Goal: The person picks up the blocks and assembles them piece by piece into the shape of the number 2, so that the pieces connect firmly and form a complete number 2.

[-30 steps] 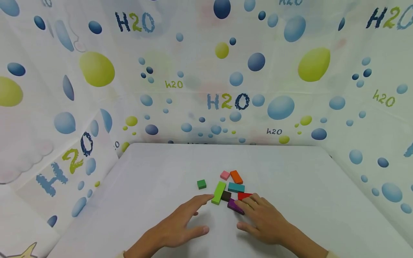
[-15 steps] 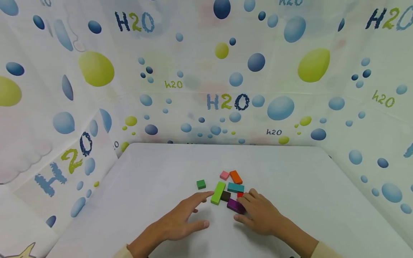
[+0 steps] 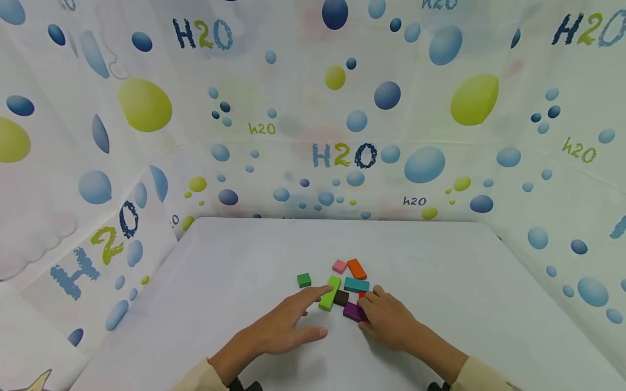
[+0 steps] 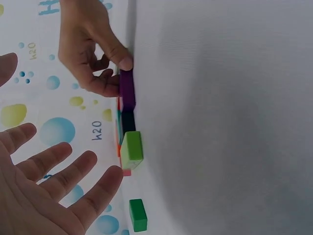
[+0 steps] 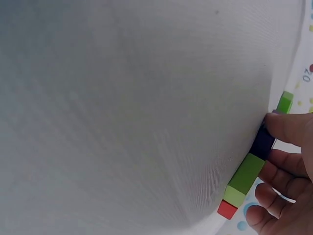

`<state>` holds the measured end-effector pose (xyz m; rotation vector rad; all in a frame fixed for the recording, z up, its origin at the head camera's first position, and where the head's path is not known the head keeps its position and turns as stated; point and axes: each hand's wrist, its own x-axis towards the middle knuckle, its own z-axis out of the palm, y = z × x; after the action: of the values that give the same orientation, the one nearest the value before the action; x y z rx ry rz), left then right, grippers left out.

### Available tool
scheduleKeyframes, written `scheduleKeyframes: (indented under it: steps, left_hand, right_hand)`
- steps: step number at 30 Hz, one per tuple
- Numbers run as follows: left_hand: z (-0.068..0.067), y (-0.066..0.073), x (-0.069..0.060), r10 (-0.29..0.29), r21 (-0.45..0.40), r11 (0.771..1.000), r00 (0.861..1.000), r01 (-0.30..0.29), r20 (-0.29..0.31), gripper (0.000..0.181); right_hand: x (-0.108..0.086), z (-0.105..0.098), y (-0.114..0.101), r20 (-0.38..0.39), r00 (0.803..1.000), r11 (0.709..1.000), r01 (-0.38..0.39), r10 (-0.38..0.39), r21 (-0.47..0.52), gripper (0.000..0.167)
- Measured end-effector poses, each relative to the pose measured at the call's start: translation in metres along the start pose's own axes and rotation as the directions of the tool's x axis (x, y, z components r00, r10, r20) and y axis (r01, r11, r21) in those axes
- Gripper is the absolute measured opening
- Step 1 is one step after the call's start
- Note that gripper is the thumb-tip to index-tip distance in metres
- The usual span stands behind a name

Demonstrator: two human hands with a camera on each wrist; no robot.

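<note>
Head view: white table [image 3: 244,250], cluster of coloured blocks a little below the middle. Right hand [image 3: 388,320] pinches the purple block [image 3: 354,311] at its right end. From that block: red block [image 3: 362,295] at 1 o'clock, partly covered by the hand; teal block [image 3: 356,285] and orange block [image 3: 357,269] at 12; pink block [image 3: 339,266] at 11; brown block [image 3: 341,297] between 10 and 11; light green block [image 3: 329,296] and dark green block [image 3: 304,279] at 10, the latter well apart. Left hand [image 3: 281,323] at 9 o'clock, thumb and fingers apart, grasping nothing; index fingertip overlaps the light green block, contact cannot be told.

Left wrist view: right thumb and fingers clamp the upper end of the purple block. Brown, light green and dark green blocks run toward 6 o'clock. Left fingers spread at 8.

Right wrist view: grip closed on a dark, navy-looking block. Olive-green block [image 5: 245,176] at 7 o'clock, red end beyond it; cannot match these two to the head view.
</note>
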<state>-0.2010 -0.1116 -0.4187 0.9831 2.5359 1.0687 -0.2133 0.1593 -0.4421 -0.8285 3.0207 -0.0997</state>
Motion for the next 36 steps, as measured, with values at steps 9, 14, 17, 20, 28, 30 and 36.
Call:
scheduleKeyframes:
  steps: [9, 14, 17, 20, 28, 30, 36]
  left_hand:
    - [-0.003, 0.003, 0.007, -0.005, -0.025, 1.0, 0.999, 0.004, -0.032, 0.072]
    - [-0.003, 0.002, 0.003, -0.02, -0.033, 0.999, 1.0, 0.019, -0.018, 0.072]
    - [-0.003, 0.001, 0.002, -0.027, -0.036, 0.999, 1.0, 0.026, -0.014, 0.073]
    - [-0.003, 0.001, 0.001, -0.034, -0.035, 0.999, 0.999, 0.034, -0.008, 0.073]
    - [-0.003, 0.001, -0.003, -0.07, -0.031, 0.997, 0.998, 0.07, 0.01, 0.073]
    - [-0.002, 0.0, -0.004, -0.074, -0.035, 0.997, 0.997, 0.075, 0.017, 0.073]
    - [-0.003, 0.002, -0.007, -0.068, -0.038, 0.997, 0.997, 0.069, 0.04, 0.073]
  right_hand:
    - [0.002, 0.008, 0.003, -0.005, 1.0, 0.998, -0.007, 0.007, 0.068, 0.039]
    - [-0.003, 0.007, 0.004, -0.01, 0.999, 0.996, 0.031, -0.03, 0.084, 0.037]
    - [-0.007, 0.005, 0.004, -0.011, 0.998, 0.994, 0.064, -0.063, 0.084, 0.038]
    - [-0.012, 0.003, 0.004, 0.001, 0.995, 0.992, 0.095, -0.096, 0.089, 0.038]
    - [-0.022, 0.0, -0.003, 0.06, 0.988, 0.981, 0.136, -0.146, 0.135, 0.041]
    - [-0.025, 0.0, -0.004, 0.072, 0.986, 0.98, 0.141, -0.152, 0.14, 0.041]
    - [-0.031, -0.001, -0.005, 0.086, 0.981, 0.977, 0.161, -0.174, 0.138, 0.041]
